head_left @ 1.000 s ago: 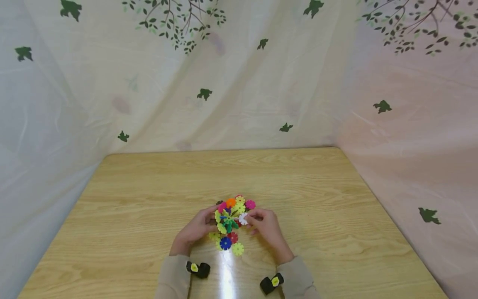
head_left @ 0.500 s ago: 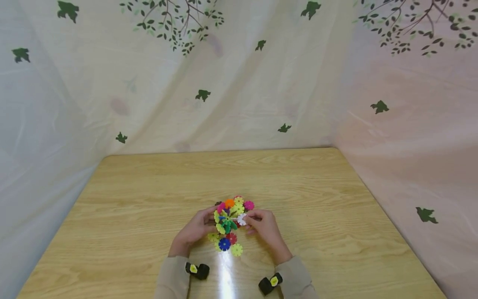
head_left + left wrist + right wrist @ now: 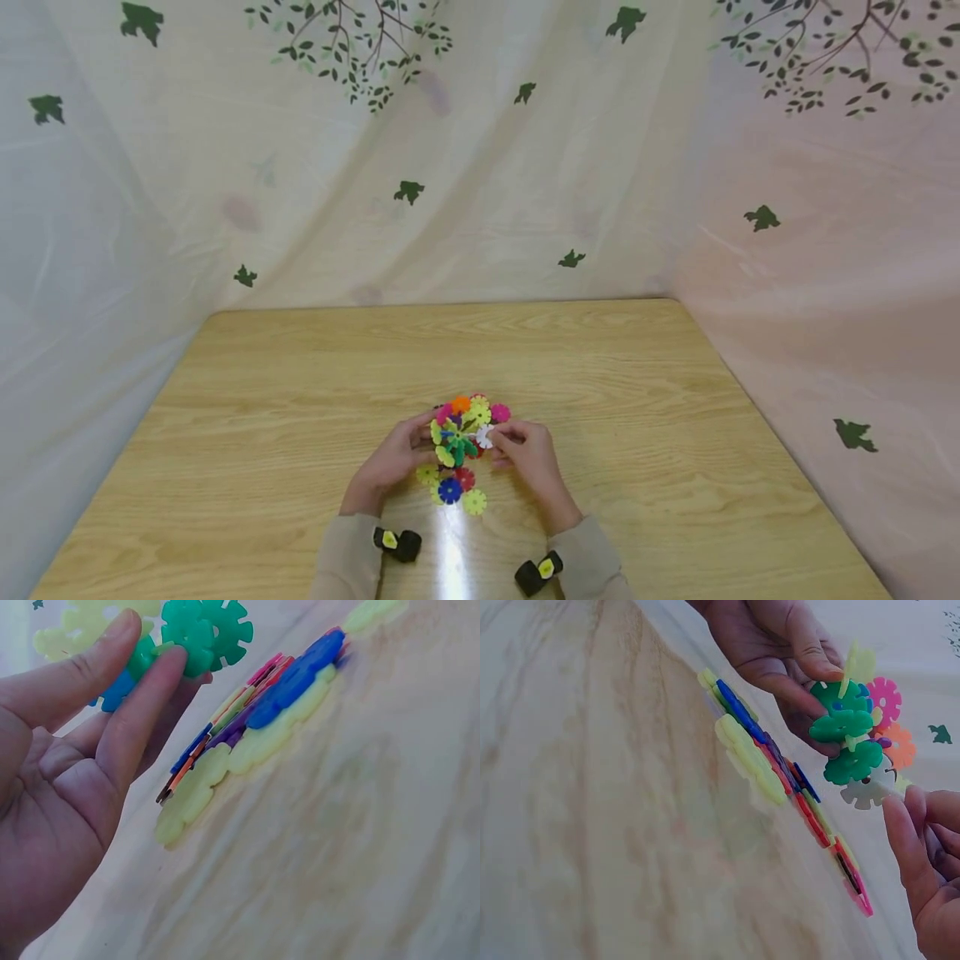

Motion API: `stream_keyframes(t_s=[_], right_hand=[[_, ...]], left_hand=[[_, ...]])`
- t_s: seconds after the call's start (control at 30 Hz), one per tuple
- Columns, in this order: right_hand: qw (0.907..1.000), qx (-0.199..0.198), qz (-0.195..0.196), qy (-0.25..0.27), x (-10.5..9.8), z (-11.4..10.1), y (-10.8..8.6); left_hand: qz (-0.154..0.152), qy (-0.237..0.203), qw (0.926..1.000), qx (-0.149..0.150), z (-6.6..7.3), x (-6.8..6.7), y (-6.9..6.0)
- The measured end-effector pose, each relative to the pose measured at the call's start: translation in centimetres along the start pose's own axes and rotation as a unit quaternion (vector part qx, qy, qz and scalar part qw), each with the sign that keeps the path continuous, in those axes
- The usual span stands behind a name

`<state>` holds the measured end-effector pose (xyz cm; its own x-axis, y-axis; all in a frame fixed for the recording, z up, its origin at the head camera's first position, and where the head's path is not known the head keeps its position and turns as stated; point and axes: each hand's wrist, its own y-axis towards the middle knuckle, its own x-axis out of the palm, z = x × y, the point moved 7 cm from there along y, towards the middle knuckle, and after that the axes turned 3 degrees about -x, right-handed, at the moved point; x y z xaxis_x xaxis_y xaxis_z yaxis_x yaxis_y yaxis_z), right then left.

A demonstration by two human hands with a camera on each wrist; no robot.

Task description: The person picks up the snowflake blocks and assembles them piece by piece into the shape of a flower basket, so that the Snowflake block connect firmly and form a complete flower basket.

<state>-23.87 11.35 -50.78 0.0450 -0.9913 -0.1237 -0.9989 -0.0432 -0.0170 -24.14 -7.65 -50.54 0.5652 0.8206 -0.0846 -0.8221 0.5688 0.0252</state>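
Observation:
A cluster of joined, notched plastic discs, among them green discs [image 3: 459,447] [image 3: 842,726], is held up between the hands. My left hand [image 3: 392,458] [image 3: 82,750] grips its left side with thumb and fingers. Thumb and index finger of my right hand [image 3: 531,458] [image 3: 930,862] pinch a white disc [image 3: 484,436] [image 3: 866,793] at the cluster's right side. Pink [image 3: 885,701] and orange [image 3: 900,745] discs stick out beyond the green ones. Where the white disc meets the cluster is too small to tell.
Loose discs lie on the wooden table [image 3: 637,400] under and around the hands, including a blue one [image 3: 450,490] [image 3: 296,679] and a yellow one [image 3: 475,502] [image 3: 748,757]. A pale curtain [image 3: 480,208] hangs behind the table.
The white disc and the fingers of my right hand have shifted very slightly left. My left hand keeps its hold, and the loose discs lie as before.

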Motion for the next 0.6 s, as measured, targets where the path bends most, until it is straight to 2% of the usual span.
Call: stream_keyframes(t_s=[0.13, 0.27, 0.4, 0.6], right_hand=[[0.9997, -0.019, 0.009, -0.011, -0.18, -0.43, -0.06], [0.9991, -0.033, 0.023, -0.014, -0.33, -0.67, -0.10], [0.9988, -0.030, 0.035, -0.014, -0.51, -0.64, 0.00], [0.9990, -0.022, 0.038, -0.005, -0.66, -0.39, 0.14]], left_hand=[[0.003, -0.006, 1.0000, 0.000, -0.06, -0.10, 0.11], [-0.008, -0.015, 0.9998, -0.010, -0.15, 0.05, 0.05], [-0.024, -0.028, 0.9991, -0.022, -0.27, 0.40, 0.12], [-0.029, -0.032, 0.9985, -0.032, -0.35, 0.62, 0.14]])
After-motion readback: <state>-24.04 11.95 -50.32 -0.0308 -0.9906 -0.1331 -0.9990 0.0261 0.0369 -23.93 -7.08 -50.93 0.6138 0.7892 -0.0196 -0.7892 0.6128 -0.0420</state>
